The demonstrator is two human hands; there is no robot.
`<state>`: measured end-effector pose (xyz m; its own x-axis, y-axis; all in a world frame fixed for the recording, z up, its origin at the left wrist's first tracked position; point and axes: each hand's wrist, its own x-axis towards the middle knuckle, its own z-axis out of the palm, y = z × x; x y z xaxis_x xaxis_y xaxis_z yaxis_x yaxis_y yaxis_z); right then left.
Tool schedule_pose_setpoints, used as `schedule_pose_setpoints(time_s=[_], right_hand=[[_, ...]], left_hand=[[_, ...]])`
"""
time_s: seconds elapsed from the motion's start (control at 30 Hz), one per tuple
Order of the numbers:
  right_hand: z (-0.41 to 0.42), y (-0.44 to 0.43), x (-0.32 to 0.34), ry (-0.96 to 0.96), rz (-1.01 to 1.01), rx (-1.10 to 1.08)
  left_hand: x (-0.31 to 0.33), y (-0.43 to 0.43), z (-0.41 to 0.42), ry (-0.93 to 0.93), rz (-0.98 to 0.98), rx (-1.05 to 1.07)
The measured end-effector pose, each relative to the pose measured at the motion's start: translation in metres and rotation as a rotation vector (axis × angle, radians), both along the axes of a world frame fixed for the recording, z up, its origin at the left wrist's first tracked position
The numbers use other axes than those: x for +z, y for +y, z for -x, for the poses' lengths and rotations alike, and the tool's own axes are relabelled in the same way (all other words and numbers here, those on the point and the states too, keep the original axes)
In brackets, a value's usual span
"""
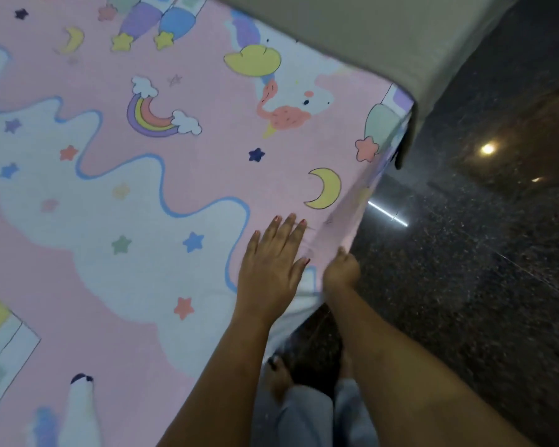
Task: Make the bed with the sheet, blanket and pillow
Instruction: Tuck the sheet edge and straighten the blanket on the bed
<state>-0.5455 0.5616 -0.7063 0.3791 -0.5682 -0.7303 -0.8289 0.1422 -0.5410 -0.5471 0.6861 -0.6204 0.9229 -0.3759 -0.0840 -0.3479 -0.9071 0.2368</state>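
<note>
Smoothing the sheet (pixel 175 188) goes best if you hold your left hand (pixel 271 262) flat, fingers straight and spread, pinning the cloth near the bed's side edge. Meanwhile your right hand (pixel 341 269), curled round the hanging hem just beside it, should draw the slack down toward the dark floor (pixel 465 285) evenly, not in a jerk. The mattress is hidden under the cloth, blanket and pillow are out of view, and whether the corner by the beige padded board (pixel 368 33) is tucked is hard to tell.
</note>
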Motion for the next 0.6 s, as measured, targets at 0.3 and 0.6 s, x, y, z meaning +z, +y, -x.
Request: schedule_pose_setpoints(time_s=[0.3, 0.6], right_hand=[[0.073, 0.075, -0.027, -0.144, -0.485, -0.276], [0.148, 0.164, -0.014, -0.172, -0.117, -0.116]], left_hand=[[-0.005, 0.031, 0.038, -0.068, -0.032, -0.074], [-0.002, 0.120, 0.141, -0.051, -0.091, -0.075]])
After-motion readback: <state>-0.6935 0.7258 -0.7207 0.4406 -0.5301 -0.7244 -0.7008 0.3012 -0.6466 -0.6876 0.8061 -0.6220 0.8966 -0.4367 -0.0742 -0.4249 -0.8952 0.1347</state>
